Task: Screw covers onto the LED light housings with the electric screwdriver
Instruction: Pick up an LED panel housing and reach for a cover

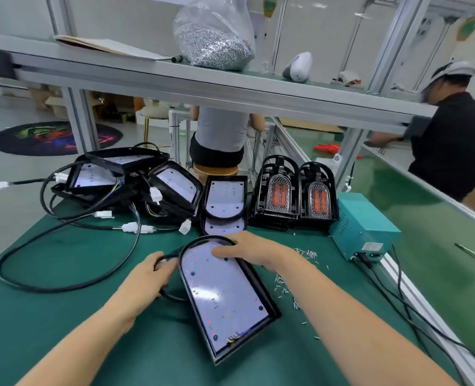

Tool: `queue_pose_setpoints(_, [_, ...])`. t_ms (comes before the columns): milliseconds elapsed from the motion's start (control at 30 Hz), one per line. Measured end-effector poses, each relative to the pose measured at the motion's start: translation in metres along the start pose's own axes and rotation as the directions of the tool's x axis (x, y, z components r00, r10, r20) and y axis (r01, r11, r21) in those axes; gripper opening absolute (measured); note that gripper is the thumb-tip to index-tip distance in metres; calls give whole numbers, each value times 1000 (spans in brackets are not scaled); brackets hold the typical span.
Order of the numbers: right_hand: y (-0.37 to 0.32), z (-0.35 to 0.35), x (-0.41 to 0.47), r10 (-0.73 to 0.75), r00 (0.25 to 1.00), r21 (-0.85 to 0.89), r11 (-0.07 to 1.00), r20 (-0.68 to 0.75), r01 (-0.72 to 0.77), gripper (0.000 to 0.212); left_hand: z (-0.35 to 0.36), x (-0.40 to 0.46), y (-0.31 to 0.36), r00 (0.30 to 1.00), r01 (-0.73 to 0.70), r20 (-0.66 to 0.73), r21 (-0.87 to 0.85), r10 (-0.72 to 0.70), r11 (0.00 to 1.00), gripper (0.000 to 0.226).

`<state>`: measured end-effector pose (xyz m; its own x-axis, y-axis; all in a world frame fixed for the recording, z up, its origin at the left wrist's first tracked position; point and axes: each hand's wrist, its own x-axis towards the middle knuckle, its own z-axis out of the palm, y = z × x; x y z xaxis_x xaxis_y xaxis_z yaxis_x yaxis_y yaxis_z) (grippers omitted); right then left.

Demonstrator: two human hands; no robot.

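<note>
Head view: one LED housing [225,296] lies open-faced on the green bench [63,316]; right hand [244,250] rests flat-fingered on its rounded end; left hand [150,274] grips its black cable [172,296]; two covers [295,190] stand behind — loose screws [283,285] scattered right.
</note>
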<state>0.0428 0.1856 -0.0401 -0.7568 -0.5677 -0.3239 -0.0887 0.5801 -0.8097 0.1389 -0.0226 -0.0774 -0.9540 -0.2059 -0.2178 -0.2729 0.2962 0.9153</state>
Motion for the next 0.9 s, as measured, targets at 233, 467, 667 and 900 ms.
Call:
queue_pose_setpoints(233, [-8, 9, 13, -57, 997, -301, 953, -47, 40, 39, 9, 1, 12, 998, -63, 28, 170, 59, 983, 43])
queue_pose_setpoints(467, [-4, 19, 19, -219, 862, -384, 923, -457, 31, 37, 33, 9, 5, 987, -1, -160, -106, -16, 994, 9])
queue_pose_setpoints(667, [16, -46, 8, -60, 473, -197, 949, -879, -246, 39, 36, 13, 3, 965, 40, -243, -244, -101, 969, 13])
queue_pose_setpoints(900, [16, -79, 35, 12, 417, -170, 903, -909, -394, 83, 38, 8, 4, 963, 29, -253, -246, -94, 969, 25])
